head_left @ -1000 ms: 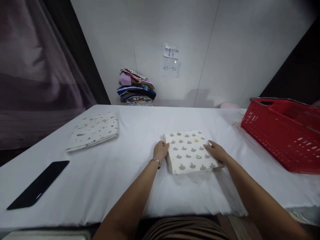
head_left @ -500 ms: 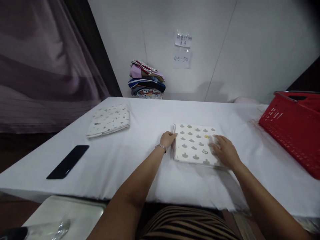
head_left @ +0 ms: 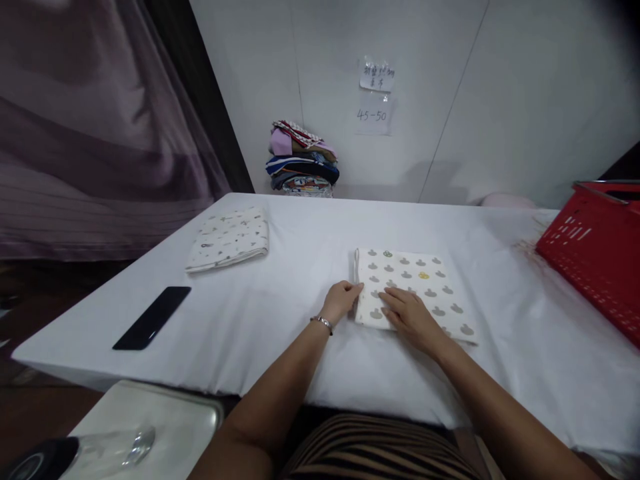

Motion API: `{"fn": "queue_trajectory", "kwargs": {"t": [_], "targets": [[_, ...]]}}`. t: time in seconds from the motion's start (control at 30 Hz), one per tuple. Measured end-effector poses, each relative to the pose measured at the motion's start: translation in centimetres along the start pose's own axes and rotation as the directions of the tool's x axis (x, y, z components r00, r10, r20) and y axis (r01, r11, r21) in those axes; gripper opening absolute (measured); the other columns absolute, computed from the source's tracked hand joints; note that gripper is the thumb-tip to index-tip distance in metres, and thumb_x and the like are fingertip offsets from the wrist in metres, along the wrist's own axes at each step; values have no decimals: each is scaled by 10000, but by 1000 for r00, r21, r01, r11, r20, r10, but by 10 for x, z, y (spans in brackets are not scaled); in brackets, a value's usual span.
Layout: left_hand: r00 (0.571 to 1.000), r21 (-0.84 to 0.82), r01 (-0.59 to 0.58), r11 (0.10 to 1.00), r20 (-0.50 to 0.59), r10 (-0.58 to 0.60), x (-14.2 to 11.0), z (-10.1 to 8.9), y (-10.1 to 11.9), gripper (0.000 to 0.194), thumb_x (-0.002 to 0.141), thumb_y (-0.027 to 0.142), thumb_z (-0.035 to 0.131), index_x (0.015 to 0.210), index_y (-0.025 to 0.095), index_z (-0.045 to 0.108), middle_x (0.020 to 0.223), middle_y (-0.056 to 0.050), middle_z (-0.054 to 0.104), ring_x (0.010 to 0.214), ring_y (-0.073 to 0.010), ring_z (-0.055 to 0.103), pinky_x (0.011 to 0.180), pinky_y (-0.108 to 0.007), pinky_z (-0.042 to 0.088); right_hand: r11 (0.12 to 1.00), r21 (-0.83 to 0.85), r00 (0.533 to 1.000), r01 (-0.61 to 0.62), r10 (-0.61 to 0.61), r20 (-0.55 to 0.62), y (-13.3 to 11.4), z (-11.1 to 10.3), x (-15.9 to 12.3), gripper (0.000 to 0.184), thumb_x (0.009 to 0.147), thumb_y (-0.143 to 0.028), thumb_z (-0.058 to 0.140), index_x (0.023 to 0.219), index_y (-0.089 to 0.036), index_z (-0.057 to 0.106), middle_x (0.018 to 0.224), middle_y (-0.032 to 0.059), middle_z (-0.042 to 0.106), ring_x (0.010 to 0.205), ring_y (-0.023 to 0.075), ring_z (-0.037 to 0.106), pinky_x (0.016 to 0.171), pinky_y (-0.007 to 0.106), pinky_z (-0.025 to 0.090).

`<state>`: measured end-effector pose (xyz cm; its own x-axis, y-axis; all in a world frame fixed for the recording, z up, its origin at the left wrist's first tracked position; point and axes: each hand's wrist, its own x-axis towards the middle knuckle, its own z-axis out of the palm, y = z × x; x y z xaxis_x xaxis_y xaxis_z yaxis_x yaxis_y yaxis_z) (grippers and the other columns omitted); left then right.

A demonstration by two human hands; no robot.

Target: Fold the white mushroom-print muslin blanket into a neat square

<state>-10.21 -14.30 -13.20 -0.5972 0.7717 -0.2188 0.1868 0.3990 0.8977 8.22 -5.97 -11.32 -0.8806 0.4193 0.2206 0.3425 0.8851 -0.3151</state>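
Note:
A white cloth [head_left: 437, 290] with grey printed shapes and a few coloured ones lies folded in a flat rectangle in front of me. My left hand [head_left: 341, 299] is at its left edge, thumb and fingers pinched on the folded layers. On top of the cloth, towards its near left part, rests my right hand [head_left: 411, 319], fingers stretched out and lying flat. A second folded white cloth [head_left: 233, 237] with small prints lies apart at the left of the table.
A black phone-like slab [head_left: 153, 319] lies on the white-covered table [head_left: 280, 313] at left. A red basket [head_left: 595, 247] stands at the right. Folded fabrics [head_left: 303, 163] are piled beyond the far edge. Below the left front edge, a clear bottle [head_left: 107, 453] lies on a pale surface.
My right hand has slid left across the cloth, from its right side to near my left hand. My left hand has moved slightly down along the left edge. The view has shifted a little.

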Motion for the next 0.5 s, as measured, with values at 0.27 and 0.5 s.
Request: {"fn": "queue_trajectory", "kwargs": {"t": [0.27,0.5], "targets": [[999,144,-12,990,-48,19,-1,3,-1,293,726,418,587,566,188,499,561,19,533,552,-122,472,515,-243,319,999,-35,998,14,-12,68,-19,12,7,422,924,-342,403,1321,-223,483,1411,99,426,1306,251,364,1057,485,284],[992,178,-39,983,-109,59,-5,7,-3,264,741,405,588,599,194,514,601,12,561,590,-133,491,545,-245,309,983,186,999,0,-8,38,1,-10,36,367,869,-201,409,1166,-220,623,1254,58,585,1155,198,529,998,371,408]]}}
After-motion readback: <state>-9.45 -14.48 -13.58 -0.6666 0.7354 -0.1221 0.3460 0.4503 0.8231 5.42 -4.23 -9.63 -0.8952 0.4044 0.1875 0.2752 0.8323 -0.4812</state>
